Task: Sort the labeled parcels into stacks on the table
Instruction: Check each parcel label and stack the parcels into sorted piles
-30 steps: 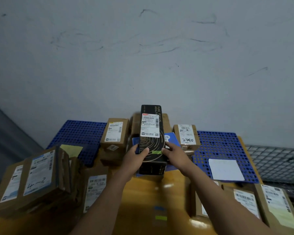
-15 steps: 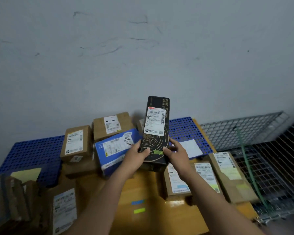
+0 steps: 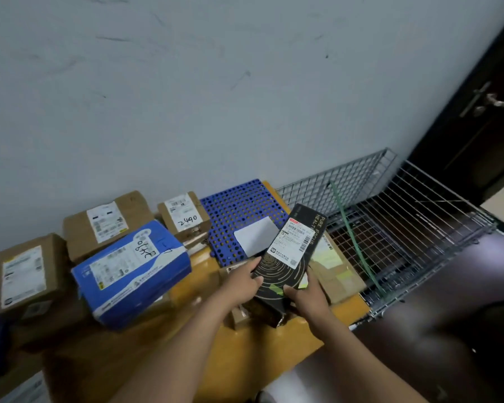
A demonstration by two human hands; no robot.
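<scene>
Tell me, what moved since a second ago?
The long black box with a white label was carried rightward, away from the blue cardboard parcel, and tilted right, above the brown cardboard parcels on the right. The left hand and right hand still grip its lower end. Other parcels stayed put.

Gloss, card, wire
Glossy black carton (image 3: 285, 267) in the right hand (image 3: 309, 298); matt brown cardboard box (image 3: 184, 218) far to its left, metal wire cage (image 3: 390, 228) to its right.

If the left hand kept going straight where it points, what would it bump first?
The left hand grips the black labeled box, so that is first. Past it, probably the white sheet on the blue perforated mat, though depth is unclear.
</scene>
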